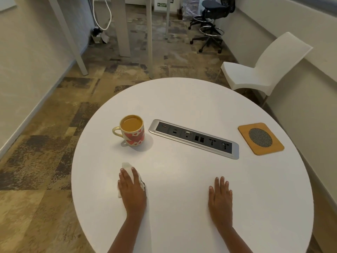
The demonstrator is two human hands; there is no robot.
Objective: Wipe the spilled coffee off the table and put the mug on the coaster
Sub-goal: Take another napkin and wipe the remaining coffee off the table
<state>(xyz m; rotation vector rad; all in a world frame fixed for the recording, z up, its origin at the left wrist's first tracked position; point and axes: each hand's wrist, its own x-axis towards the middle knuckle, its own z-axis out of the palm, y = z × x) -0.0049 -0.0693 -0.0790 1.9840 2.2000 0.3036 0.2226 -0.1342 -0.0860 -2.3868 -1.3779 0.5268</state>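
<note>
A cream mug [132,131] with red hearts, full of coffee, stands on the round white table [191,99] at its left, handle pointing left. My left hand [131,189] lies flat with straight fingers, pressing a white tissue [127,168] onto the table in front of the mug. My right hand [220,196] rests flat and open on the bare table, holding nothing. A square wooden coaster [260,138] with a round mesh centre lies at the table's right edge. I can make out no coffee stain on the tabletop.
A silver socket strip [194,138] is set into the table between mug and coaster. A white plastic chair [262,68] stands beyond the table at right, and a dark office stool [209,24] farther back. Carpet floor surrounds the table.
</note>
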